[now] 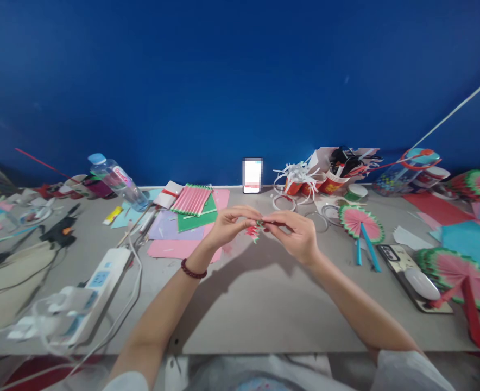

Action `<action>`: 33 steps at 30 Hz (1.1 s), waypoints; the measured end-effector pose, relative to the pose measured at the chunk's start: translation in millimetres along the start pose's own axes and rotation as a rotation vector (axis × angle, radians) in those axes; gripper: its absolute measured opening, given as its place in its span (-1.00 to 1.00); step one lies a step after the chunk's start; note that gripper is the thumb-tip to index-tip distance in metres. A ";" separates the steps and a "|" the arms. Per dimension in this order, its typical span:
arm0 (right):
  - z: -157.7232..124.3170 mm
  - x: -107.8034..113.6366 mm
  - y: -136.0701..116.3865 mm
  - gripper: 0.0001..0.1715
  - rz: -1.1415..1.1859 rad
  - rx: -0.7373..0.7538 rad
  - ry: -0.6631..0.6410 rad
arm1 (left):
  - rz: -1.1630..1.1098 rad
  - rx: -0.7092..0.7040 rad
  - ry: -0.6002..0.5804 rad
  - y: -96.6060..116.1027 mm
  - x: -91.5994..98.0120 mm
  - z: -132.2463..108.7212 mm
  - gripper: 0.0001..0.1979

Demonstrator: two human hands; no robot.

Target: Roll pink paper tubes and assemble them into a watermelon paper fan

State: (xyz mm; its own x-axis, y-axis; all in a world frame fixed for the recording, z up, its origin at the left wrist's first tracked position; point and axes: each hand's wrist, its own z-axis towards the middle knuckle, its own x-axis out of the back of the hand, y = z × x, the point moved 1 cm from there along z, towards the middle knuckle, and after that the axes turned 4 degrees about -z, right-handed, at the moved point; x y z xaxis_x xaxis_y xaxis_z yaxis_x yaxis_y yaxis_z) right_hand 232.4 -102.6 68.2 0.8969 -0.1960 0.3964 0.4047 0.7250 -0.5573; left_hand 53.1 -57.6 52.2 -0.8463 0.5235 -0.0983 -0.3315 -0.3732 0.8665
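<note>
Held up over the middle of the table, a small piece of pleated red and green paper (252, 232) sits between my two hands. The fingertips of my left hand (232, 224) pinch it from the left. From the right, my right hand (295, 231) pinches its upper edge with thumb and forefinger. Most of the folded paper is hidden by my fingers. Left of my hands lies a pink pleated paper sheet (193, 199) with green edges, on top of a green sheet (201, 217).
A power strip (101, 285) with plugs and a tilted bottle (120, 182) are at left. A phone (252, 175) leans on the blue wall. Cups with paper strips (301, 179) stand back right. Paper fans (361, 224), a phone and a mouse (421, 283) lie at right.
</note>
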 end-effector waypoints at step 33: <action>-1.0 -4.9 5.9 -0.87 -0.087 -0.028 0.052 | 0.491 -0.312 0.008 13.0 -8.1 -0.3 -0.89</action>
State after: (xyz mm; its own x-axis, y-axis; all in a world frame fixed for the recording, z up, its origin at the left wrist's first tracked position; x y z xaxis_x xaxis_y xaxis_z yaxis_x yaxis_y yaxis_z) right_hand 230.5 -98.0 62.3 0.8658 -0.2917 0.4066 0.4857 0.6852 -0.5427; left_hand 55.5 -67.0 64.2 -0.9347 0.2267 0.2737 -0.0057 -0.7796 0.6262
